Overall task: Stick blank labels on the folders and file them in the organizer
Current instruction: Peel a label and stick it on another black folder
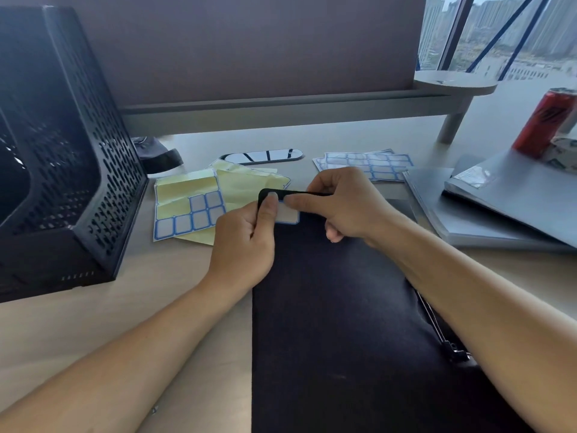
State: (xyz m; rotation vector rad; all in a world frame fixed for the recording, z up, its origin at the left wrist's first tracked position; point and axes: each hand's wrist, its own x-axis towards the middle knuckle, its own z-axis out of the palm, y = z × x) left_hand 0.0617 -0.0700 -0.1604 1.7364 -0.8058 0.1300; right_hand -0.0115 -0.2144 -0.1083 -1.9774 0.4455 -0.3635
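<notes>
A black folder [337, 307] lies flat on the desk in front of me. A white label with a blue border [288, 215] sits at its far left corner. My left hand [246, 239] grips that corner, thumb pressing on the label's left part. My right hand [340, 201] holds the folder's far edge, its index finger pressing the label's top. A used yellow label sheet [187, 210] with several labels left lies to the left. A full label sheet [368, 164] lies further back. The black mesh organizer [62, 170] stands at far left.
Grey folders [487, 207] are stacked at right, with a red can [543, 120] and a tape roll [565, 151] behind them. A glossy oval object [262, 156] lies near the back. A grey shelf riser [281, 107] runs along the partition.
</notes>
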